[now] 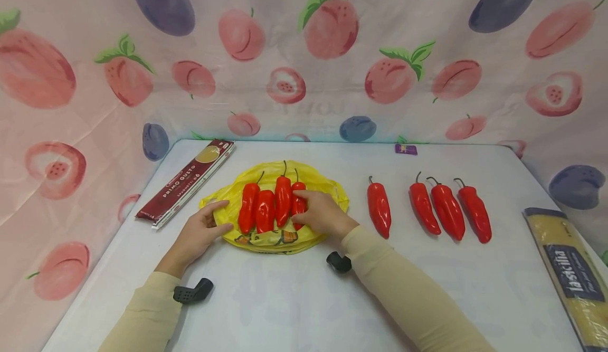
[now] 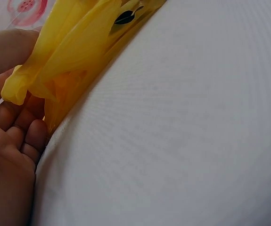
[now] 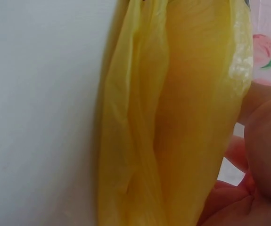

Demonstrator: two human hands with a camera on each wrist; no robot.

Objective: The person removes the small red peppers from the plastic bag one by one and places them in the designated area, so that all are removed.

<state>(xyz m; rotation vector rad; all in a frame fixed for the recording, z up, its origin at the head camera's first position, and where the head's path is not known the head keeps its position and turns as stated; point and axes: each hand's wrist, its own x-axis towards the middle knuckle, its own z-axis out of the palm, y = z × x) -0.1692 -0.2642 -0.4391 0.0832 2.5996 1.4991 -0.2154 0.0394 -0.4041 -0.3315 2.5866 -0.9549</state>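
Observation:
A yellow plastic bag (image 1: 328, 186) lies spread on the table in the head view, with several red chili peppers (image 1: 283, 201) side by side in its mouth. Its front rim is raised and bunched. My left hand (image 1: 197, 233) is at the bag's left edge, thumb and fingers parted; in the left wrist view a fold of yellow plastic (image 2: 74, 56) sits between thumb and curled lower fingers. My right hand (image 1: 323, 212) reaches over the right side and holds the rightmost chili pepper (image 1: 298, 186) between thumb and forefinger. Yellow plastic hides that grip in the right wrist view.
To the right, several more red chili peppers (image 1: 378, 209) lie on the white table (image 1: 285, 299). A spaghetti packet (image 1: 187, 183) is at the left, a yellow pasta packet (image 1: 570, 278) at the right edge. A small purple packet (image 1: 406, 149) is at the back, before the fruit-print cloth (image 1: 199, 114).

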